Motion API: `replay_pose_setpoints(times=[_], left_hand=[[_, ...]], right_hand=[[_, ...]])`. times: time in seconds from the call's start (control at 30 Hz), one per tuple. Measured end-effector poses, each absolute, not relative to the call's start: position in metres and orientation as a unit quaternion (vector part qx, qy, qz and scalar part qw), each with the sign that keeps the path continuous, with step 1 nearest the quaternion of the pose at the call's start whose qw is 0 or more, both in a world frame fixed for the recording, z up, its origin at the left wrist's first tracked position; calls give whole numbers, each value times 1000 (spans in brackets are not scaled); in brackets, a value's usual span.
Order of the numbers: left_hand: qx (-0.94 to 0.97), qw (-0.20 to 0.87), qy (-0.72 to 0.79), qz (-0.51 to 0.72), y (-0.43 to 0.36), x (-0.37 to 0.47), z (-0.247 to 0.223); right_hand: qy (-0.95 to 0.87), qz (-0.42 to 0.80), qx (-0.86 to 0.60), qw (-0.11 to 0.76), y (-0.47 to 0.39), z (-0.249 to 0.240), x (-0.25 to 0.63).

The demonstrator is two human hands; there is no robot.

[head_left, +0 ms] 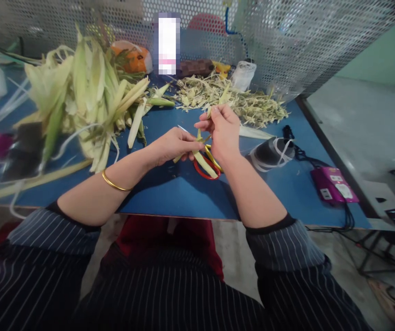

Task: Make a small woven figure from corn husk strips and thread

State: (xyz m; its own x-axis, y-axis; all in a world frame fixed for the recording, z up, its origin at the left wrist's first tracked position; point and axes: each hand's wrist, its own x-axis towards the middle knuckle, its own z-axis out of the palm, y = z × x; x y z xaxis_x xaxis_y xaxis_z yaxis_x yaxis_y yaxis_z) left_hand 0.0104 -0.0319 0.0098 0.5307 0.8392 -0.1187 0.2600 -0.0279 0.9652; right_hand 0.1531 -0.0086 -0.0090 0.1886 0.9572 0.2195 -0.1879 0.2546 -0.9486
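My left hand (174, 145) is closed on a pale green corn husk strip (204, 163), whose end sticks out below the fingers. My right hand (225, 131), just to the right and higher, pinches a piece of corn husk (209, 111) between thumb and fingers. Whether both hands grip one strip or two, I cannot tell. Scissors with red and yellow handles (197, 174) show below and behind the hands, partly hidden; a blade tip juts out above the left hand. Whether the scissors rest on the table or against the fingers is unclear.
A large heap of corn husks (88, 78) stands at the left. Cut or torn husk bits (204, 89) are piled at the back of the blue table (176, 197). On the right are a dark cylinder wrapped in white cord (271, 154) and a purple power strip (333, 184). A phone (23, 151) lies left.
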Motion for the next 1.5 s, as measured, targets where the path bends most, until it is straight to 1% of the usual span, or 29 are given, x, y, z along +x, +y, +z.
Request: replay_pose_setpoints(times=[0.07, 0.13, 0.23, 0.3, 0.33, 0.37, 0.43, 0.53, 0.6, 0.67, 0.73, 0.8, 0.9, 0.97, 1.07, 1.17, 1.27, 1.4, 1.47, 1.5], left_hand=[[661, 573, 405, 265, -32, 11, 10], [632, 588, 422, 277, -31, 11, 10], [533, 635, 465, 311, -26, 11, 10], [441, 667, 474, 370, -20, 9, 7], [400, 682, 471, 391, -17, 8, 6], [368, 684, 472, 416, -13, 6, 4], [323, 682, 472, 457, -9, 4, 0], [282, 676, 456, 505, -8, 5, -1], [286, 668, 440, 528, -11, 7, 0], [301, 657, 434, 537, -15, 11, 1], [315, 655, 431, 534, -17, 13, 2], [328, 668, 418, 521, -17, 13, 3], [376, 689, 379, 490, -16, 10, 5], [405, 681, 370, 484, -14, 7, 7], [405, 660, 392, 496, -13, 5, 10], [393, 652, 410, 502, -11, 5, 10], [381, 642, 411, 523, -8, 4, 7], [382, 643, 419, 515, -7, 2, 7], [387, 649, 424, 499, -8, 1, 9], [389, 651, 423, 496, -8, 0, 10]], right_hand=[[-484, 423, -415, 643, -6, -12, 154], [-547, 378, -425, 615, -3, -15, 158], [-638, 224, -464, 572, 2, -14, 172], [-664, 106, -484, 560, 0, -9, 179], [-673, 71, -488, 551, -4, -6, 180], [-684, 56, -488, 539, -8, -3, 179], [-714, 62, -486, 501, -20, 1, 171], [-773, 46, -490, 402, -39, 1, 151], [-778, 27, -530, 337, -44, -3, 140], [-772, 43, -565, 287, -44, -9, 134], [-762, 92, -575, 283, -40, -15, 132], [-744, 156, -560, 329, -35, -19, 133], [-692, 249, -529, 424, -32, -21, 134], [-653, 321, -507, 462, -32, -21, 133], [-619, 424, -464, 471, -36, -18, 129], [-608, 487, -428, 458, -41, -13, 127], [-621, 529, -401, 417, -45, -9, 128], [-649, 526, -418, 358, -43, -9, 132], [-629, 499, -460, 379, -38, -9, 135], [-606, 481, -481, 412, -34, -9, 137]])
